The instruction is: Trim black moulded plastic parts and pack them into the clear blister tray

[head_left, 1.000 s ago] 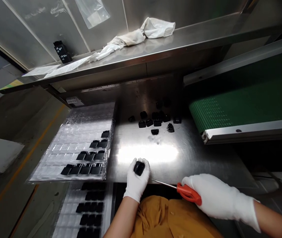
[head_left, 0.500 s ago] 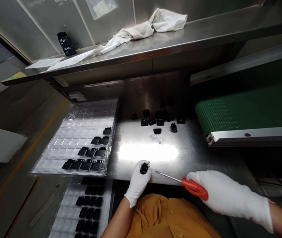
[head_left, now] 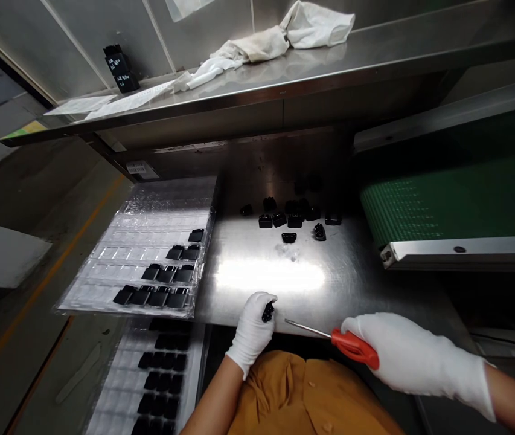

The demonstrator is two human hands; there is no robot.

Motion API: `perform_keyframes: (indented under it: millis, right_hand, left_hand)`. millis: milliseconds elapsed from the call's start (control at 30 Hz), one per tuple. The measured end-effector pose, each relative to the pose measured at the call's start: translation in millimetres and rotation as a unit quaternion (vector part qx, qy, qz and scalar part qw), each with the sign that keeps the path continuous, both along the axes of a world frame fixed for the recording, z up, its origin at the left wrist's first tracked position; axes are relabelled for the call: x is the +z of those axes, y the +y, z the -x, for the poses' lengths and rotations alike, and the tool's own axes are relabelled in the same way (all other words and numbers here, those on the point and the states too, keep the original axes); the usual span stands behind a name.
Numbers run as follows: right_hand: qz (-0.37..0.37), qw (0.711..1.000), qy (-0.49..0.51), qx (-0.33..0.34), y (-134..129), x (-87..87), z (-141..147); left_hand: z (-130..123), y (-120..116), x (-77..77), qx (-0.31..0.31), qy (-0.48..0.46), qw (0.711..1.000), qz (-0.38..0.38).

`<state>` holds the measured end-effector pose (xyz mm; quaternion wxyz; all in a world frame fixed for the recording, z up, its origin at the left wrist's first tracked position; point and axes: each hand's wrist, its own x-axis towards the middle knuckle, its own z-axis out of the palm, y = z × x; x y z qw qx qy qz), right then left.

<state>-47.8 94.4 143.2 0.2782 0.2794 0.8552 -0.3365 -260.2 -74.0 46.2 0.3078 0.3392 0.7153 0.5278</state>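
Note:
In a white glove, my left hand (head_left: 253,326) is closed around a small black plastic part (head_left: 267,312) at the front edge of the steel table (head_left: 248,302). My right hand (head_left: 397,347), gloved too, grips the red handle of a screwdriver (head_left: 354,349). The screwdriver's metal shaft points left, its tip a short gap away from the black part. Beyond the hands, several loose black parts (head_left: 294,219) lie scattered on the table. The fingers of my left hand partly cover the part it holds.
A clear plastic tray (head_left: 103,266) with rows of black pieces sits at left, above a second tray (head_left: 116,386). A green conveyor belt (head_left: 465,193) stands at right. Across the back runs a metal shelf (head_left: 375,60) bearing white cloths (head_left: 257,48), papers and a black block (head_left: 121,69).
My left hand has turned slightly, so less of the black part shows. The screwdriver stays nearly still in my right hand. The view has shifted a little.

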Motion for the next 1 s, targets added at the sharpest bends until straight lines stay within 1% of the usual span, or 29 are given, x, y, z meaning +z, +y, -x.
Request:
perform_keyframes:
  millis: [100, 167, 267, 367, 533, 633, 767, 867, 933, 1000]
  right_hand:
    - [-0.008, 1.0, -0.012, 0.012, -1, 0.9, 3]
    - [0.004, 1.0, -0.003, 0.015, -2, 0.7, 3]
    - [0.027, 0.999, 0.023, 0.018, -3, -1.2, -1]
    - [-0.003, 0.999, 0.025, 0.026, -4, -3.3, -3]
    - [-0.004, 1.0, -0.006, 0.03, -2, -4.5, -7]
    - [-0.022, 1.0, -0.007, 0.021, 1, -5.5, -10]
    - [-0.019, 1.0, -0.011, 0.007, 4, -5.0, -12]
    - [-0.012, 1.0, -0.016, 0.001, 4, -4.0, -14]
    - [0.001, 1.0, -0.015, 0.013, 4, -3.8, -16]
    - [0.007, 1.0, -0.004, 0.018, 3, -3.1, -16]
  left_hand:
    - [-8, 4, 1.4, -0.028, 0.021, 0.999, -0.002]
    - [-12, 7, 2.4, -0.031, 0.026, 0.999, -0.002]
    - [-14, 10, 2.4, -0.008, 0.018, 1.0, -0.003]
    - [-13, 9, -0.7, 0.005, 0.019, 1.0, 0.002]
    - [-11, 6, -9.1, 0.03, 0.018, 0.999, 0.018]
    - [-12, 5, -10.7, 0.039, 0.003, 0.999, 0.023]
    - [-16, 7, -7.5, 0.052, -0.042, 0.998, 0.019]
    - [-20, 9, -3.3, 0.076, -0.099, 0.992, 0.013]
    - [-22, 10, 0.5, 0.101, -0.15, 0.983, 0.01]
    - [-22, 11, 6.4, 0.129, -0.225, 0.966, 0.002]
